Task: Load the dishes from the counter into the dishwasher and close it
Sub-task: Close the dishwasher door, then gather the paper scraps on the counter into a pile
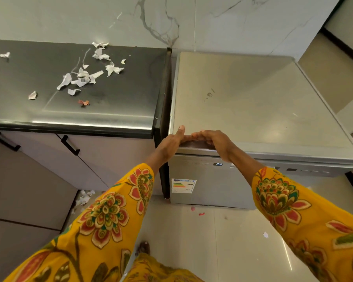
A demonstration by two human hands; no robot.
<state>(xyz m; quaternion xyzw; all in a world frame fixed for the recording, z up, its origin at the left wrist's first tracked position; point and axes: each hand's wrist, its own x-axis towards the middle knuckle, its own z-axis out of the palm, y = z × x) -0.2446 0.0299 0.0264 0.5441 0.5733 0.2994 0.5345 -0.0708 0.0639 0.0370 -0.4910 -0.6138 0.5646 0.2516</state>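
Note:
The silver dishwasher (212, 186) stands to the right of the dark counter (118, 94) with its door closed, and a small display on its control strip reads P2. Both my hands meet at the front left edge of its top panel. My left hand (172, 142) lies against that edge with the thumb pointing up onto the top and the fingers stretched rightward. My right hand (211, 140) arches over the same edge, its fingertips resting on the top next to the left hand's fingers. Neither hand holds anything. No dishes show on the counter.
Torn paper scraps (84, 76) litter the counter, and more lie on the floor by the cabinet base (84, 198). Cabinet doors with black handles (69, 145) sit under the counter. Small pink bits (196, 210) lie on the glossy floor tiles in front of the dishwasher.

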